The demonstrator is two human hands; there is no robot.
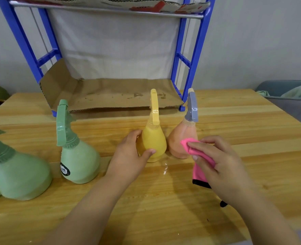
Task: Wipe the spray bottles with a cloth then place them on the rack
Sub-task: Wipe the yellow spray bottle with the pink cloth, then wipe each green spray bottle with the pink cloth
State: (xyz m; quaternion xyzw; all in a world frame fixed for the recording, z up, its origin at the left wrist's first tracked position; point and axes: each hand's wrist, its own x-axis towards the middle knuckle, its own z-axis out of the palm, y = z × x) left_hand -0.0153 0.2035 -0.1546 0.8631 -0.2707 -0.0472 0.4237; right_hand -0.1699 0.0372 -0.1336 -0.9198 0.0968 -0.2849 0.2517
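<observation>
Yellow spray bottle [153, 145] stands upright on the wooden worktop [164, 209], just beside the peach spray bottle [177, 138], with the fingers of the left hand [128, 156] curled round its belly. The right hand [222, 167] pinches the pink cloth [200, 156] in bunched fingers. A careless lift could topple the peach neighbour, and the wet-looking patch [164, 168] suggests a slippery grip.

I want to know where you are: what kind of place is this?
Probably a home or utility room: a wooden table, a blue rack lined with cardboard, and spray bottles.

The wooden surface [164, 209] bears a blue rack [193, 68]; before the rack stand green spray bottles [80, 161], a yellow bottle [154, 144] and a peach bottle [176, 144].
</observation>
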